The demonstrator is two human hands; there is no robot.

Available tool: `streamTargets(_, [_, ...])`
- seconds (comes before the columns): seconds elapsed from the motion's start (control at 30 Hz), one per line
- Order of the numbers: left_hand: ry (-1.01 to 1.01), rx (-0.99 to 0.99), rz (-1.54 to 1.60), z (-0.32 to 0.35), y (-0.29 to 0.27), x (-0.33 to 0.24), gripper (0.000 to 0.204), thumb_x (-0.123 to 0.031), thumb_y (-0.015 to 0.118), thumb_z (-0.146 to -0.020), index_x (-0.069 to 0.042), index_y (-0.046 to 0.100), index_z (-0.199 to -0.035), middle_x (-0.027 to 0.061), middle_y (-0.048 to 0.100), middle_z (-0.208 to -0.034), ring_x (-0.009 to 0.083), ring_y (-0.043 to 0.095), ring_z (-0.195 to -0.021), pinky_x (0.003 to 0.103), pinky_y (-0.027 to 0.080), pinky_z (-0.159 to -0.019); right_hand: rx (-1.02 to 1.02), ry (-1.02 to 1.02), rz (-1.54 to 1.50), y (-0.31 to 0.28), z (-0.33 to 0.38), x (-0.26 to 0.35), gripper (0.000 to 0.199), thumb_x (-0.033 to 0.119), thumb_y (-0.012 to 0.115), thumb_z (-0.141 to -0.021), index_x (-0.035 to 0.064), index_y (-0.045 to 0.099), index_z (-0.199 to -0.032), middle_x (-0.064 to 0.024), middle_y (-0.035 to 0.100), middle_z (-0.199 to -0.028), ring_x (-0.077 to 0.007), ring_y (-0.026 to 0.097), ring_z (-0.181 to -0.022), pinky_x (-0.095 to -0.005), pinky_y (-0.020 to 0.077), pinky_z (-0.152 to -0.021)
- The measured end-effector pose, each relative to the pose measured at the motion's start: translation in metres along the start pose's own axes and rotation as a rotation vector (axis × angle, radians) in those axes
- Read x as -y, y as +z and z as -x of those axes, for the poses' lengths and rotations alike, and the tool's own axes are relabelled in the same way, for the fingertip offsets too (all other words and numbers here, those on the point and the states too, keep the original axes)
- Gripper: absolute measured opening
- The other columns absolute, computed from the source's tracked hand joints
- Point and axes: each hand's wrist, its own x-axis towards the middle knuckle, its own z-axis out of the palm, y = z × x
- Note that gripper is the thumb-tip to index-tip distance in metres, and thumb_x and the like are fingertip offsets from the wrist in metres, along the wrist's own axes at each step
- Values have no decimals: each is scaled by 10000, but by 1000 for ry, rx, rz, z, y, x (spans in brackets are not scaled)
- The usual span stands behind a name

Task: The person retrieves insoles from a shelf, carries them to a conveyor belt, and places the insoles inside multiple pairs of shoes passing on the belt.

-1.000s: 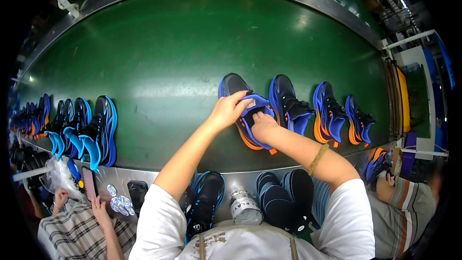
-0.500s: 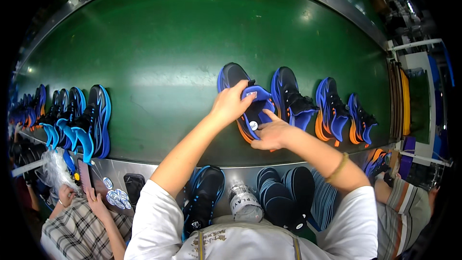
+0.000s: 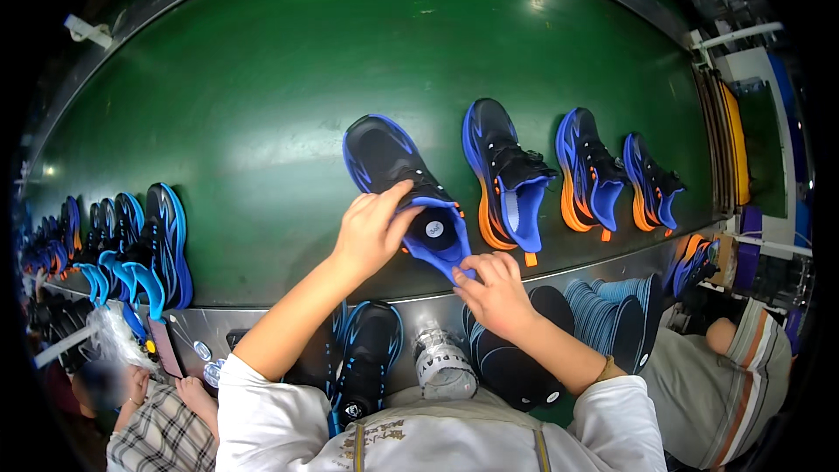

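A black and blue sneaker (image 3: 377, 153) lies on the green belt in front of me, toe pointing away and to the left. My left hand (image 3: 371, 232) is closed on its tongue, thumb and forefinger pinching beside the laces. At the heel, my right hand (image 3: 496, 293) pinches the blue padded collar between thumb and fingers. Inside the opening shows a black insole (image 3: 430, 243) with a round white sticker. Just to the right stands another sneaker (image 3: 491, 135) with an orange heel, apart from both hands.
More orange-heeled sneakers (image 3: 577, 135) stand along the right; blue-trimmed ones (image 3: 166, 236) stand left. On the metal ledge (image 3: 306, 315) are black sneakers (image 3: 371, 350), a clear plastic bottle (image 3: 444, 367) and stacked insoles (image 3: 607, 306). People sit at both sides; a plaid sleeve (image 3: 166, 428) shows left.
The sneaker in my hands has shifted left and turned, its opening now facing me. My right hand has moved from inside the shoe to its heel collar. The view has shifted slightly.
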Motion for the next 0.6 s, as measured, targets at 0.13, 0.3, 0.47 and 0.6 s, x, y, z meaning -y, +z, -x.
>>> streamTargets(0.13, [1,-12,-123,-9,-17,11,315,-112,625,-766,-21,538,-1055,155,625,-842,306,592,-675,367,464,-624,-19,-27,-15,-16,16,8,386,129,594,-749,76,518,-1123,-93,473,-1133,-260,454,-1051,-414,322,-905])
streamTargets(0.3, [-17,81,-550,-57,-64,26,285,-185,515,-844,-52,511,-1096,113,611,-846,248,587,-758,400,402,-701,-135,272,-37,-58,96,16,426,185,670,-703,66,525,-1086,-112,484,-1085,-298,471,-1002,-404,357,-864])
streamTargets(0.47, [57,-271,-447,-104,-50,-11,425,-271,603,-781,-62,499,-1136,131,573,-1009,279,540,-942,437,403,-806,188,501,44,-73,195,40,597,284,726,-624,81,497,-1136,-119,434,-1086,-320,419,-1022,-431,326,-873])
streamTargets(0.6, [178,119,-265,-91,43,-66,625,-375,675,-698,-115,442,-1217,157,429,-1230,347,437,-1106,470,395,-852,109,534,139,-56,233,48,643,256,738,-611,78,480,-1173,-133,432,-1083,-332,417,-1019,-436,338,-871])
